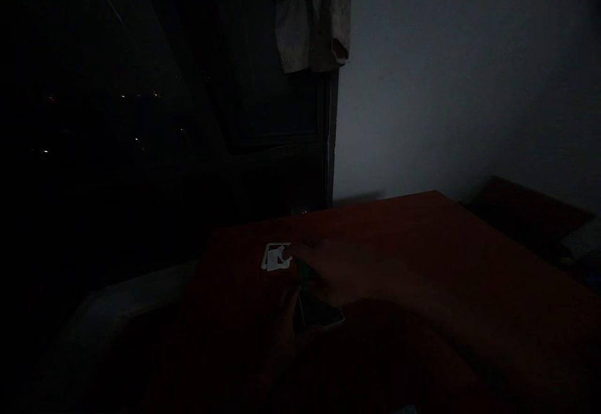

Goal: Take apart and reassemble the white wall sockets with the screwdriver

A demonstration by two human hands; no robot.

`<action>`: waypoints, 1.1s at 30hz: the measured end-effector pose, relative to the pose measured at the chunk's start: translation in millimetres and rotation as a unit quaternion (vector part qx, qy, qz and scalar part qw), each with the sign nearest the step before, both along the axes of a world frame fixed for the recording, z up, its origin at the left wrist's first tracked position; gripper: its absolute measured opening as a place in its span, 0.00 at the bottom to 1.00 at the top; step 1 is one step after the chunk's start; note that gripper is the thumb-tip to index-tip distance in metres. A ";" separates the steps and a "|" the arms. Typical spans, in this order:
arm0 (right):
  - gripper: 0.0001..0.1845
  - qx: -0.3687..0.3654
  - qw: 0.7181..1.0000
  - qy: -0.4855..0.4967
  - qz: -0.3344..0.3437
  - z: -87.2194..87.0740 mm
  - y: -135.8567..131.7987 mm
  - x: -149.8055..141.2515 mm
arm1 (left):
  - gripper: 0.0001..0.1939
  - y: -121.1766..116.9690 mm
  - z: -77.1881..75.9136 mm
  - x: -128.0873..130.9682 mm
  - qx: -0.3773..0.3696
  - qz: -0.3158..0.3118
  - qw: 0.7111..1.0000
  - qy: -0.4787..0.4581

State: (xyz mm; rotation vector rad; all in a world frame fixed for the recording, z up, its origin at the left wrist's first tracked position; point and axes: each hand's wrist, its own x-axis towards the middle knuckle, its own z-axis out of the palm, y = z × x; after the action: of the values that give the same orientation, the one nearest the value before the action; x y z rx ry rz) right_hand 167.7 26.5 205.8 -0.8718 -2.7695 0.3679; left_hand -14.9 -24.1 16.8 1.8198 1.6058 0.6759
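The scene is very dark. My left hand (284,323) wraps round the near left side of a dark flat phone-like device (323,315) with a pale edge, low over the table. From the right, my right hand (331,267) reaches across just beyond the device, its fingers closed. A dark green thing (305,270) shows under its thumb side; its kind cannot be made out. At the right fingertips a white piece with a frame-like outline (272,261) lies on the table, partly covered by the fingers.
Under my hands is a reddish-brown table (399,220), its far corner near a pale wall (422,88). A cloth (312,19) hangs beside the dark window (117,107). Another reddish-brown surface (530,204) stands at right. A pale ledge (141,289) runs at left.
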 end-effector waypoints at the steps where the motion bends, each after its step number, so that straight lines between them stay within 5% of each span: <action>1: 0.31 0.000 1.000 0.011 0.003 -0.7 0.3 0.9 | 0.40 0.0 -0.7 -0.3 -0.005 0.000 1.000 0.000; 8: 0.24 0.021 0.999 0.003 -0.040 -7.4 0.8 -3.5 | 0.38 1.5 -10.0 -4.5 0.016 0.009 1.000 0.007; 12: 0.30 0.000 1.000 0.017 -0.026 -6.9 -0.7 -3.7 | 0.30 3.7 -4.3 -7.0 0.062 0.005 0.998 0.019; 21: 0.11 -0.028 0.997 0.063 -0.042 -10.8 5.0 -4.7 | 0.16 10.1 9.5 -6.8 0.104 -0.033 0.993 0.036; 25: 0.17 -0.057 0.996 0.066 -0.009 -7.0 7.7 0.8 | 0.11 13.1 11.7 -5.8 0.088 -0.059 0.994 0.041; 33: 0.17 -0.063 0.986 0.143 -0.062 -2.8 4.1 39.7 | 0.08 20.4 43.3 2.4 0.023 -0.123 0.980 0.155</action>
State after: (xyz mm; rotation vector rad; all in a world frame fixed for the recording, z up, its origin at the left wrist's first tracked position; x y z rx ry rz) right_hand 207.4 30.6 203.1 -0.9331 -2.4377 0.6016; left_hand -12.5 -3.7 60.1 2.1978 1.5252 0.3325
